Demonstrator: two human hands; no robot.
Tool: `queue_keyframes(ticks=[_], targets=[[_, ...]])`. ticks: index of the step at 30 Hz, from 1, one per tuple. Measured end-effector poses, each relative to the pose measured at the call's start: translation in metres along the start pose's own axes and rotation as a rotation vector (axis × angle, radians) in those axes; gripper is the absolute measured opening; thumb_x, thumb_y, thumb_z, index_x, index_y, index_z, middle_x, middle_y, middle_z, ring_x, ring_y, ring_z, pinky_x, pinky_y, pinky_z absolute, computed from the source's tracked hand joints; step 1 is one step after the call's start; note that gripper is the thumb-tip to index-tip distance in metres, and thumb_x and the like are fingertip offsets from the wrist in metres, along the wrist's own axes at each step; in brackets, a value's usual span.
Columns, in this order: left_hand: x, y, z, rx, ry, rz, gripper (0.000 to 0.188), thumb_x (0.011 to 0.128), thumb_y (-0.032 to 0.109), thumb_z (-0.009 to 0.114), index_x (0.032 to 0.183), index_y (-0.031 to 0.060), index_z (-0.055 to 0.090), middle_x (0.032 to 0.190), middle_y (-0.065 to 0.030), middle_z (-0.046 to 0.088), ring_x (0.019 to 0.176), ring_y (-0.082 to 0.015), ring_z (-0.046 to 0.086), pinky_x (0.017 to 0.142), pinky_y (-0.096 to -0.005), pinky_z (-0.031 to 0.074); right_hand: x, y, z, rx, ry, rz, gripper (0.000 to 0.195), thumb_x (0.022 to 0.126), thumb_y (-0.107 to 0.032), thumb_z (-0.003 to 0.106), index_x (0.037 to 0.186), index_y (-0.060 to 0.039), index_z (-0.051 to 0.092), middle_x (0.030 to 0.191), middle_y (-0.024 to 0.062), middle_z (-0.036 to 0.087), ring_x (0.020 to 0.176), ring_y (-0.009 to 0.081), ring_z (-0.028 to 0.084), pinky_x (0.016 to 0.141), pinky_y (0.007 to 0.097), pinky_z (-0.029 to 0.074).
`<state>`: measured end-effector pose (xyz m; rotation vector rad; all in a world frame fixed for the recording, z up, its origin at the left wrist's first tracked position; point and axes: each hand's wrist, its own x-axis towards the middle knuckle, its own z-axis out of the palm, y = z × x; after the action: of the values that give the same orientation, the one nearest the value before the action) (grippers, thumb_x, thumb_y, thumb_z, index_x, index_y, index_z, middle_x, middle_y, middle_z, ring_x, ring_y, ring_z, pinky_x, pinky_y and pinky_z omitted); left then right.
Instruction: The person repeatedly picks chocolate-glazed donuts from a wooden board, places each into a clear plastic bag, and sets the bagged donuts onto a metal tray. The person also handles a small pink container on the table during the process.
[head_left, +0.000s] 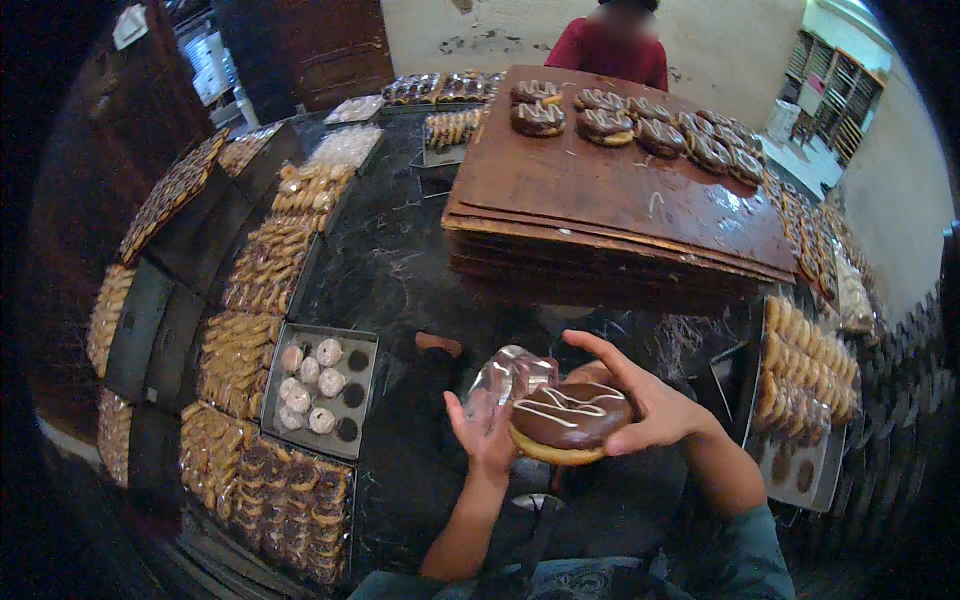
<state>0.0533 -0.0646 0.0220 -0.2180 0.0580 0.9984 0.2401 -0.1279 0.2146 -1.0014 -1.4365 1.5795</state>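
My right hand (652, 405) grips a chocolate-glazed donut (574, 420) with white icing zigzags, its thumb and fingers around the right side. Against the donut's left side, my left hand (484, 435) holds a clear plastic bag (506, 379), its palm under the film. Part of the donut's left edge is near the bag; whether it is inside cannot be told. Beyond the hands, similar chocolate donuts (604, 124) lie in rows on the far part of a stack of brown wooden boards (547, 187).
A metal tray (360, 442) at left holds several white-coated round pastries (330, 352). Further left stand trays of wrapped pastries (240, 360). At right, another tray (814, 487) carries rows of rings (802, 367). A person in a red top (585, 52) is behind the boards.
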Motion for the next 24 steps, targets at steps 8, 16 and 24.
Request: queue_keyframes(ticks=[8, 16, 24], targets=[[-0.019, -0.015, 0.051, 0.095, -0.336, 0.257, 0.081, 0.081, 0.071, 0.037, 0.13, 0.0063, 0.045, 0.14, -0.0175, 0.035, 0.132, -0.0325, 0.028, 0.11, -0.052, 0.014, -0.01, 0.002, 0.001, -1.038, 0.301, -0.013, 0.107, 0.055, -0.049, 0.078, 0.137, -0.0026, 0.026, 0.111, 0.0225, 0.052, 0.109, 0.0359, 0.047, 0.103, 0.0464, 0.028], [-0.013, 0.015, 0.015, 0.076, -0.126, 0.302, 0.079, 0.082, 0.07, 0.036, 0.129, 0.0062, 0.047, 0.134, -0.0153, 0.044, 0.13, -0.0325, 0.033, 0.105, -0.0631, 0.013, -0.001, 0.021, 0.01, -0.795, 0.361, -0.001, 0.107, 0.053, -0.048, 0.079, 0.136, -0.0024, 0.029, 0.112, 0.0185, 0.052, 0.109, 0.0355, 0.046, 0.105, 0.0559, 0.02], [-0.011, 0.023, 0.015, 0.098, -0.266, 0.319, 0.085, 0.08, 0.073, 0.035, 0.132, 0.0063, 0.042, 0.141, -0.0131, 0.036, 0.135, -0.0314, 0.024, 0.107, -0.0606, 0.012, 0.022, 0.027, 0.021, -1.02, 0.346, 0.018, 0.106, 0.052, -0.045, 0.079, 0.135, -0.003, 0.03, 0.114, 0.0172, 0.051, 0.11, 0.0355, 0.045, 0.104, 0.0583, 0.019]])
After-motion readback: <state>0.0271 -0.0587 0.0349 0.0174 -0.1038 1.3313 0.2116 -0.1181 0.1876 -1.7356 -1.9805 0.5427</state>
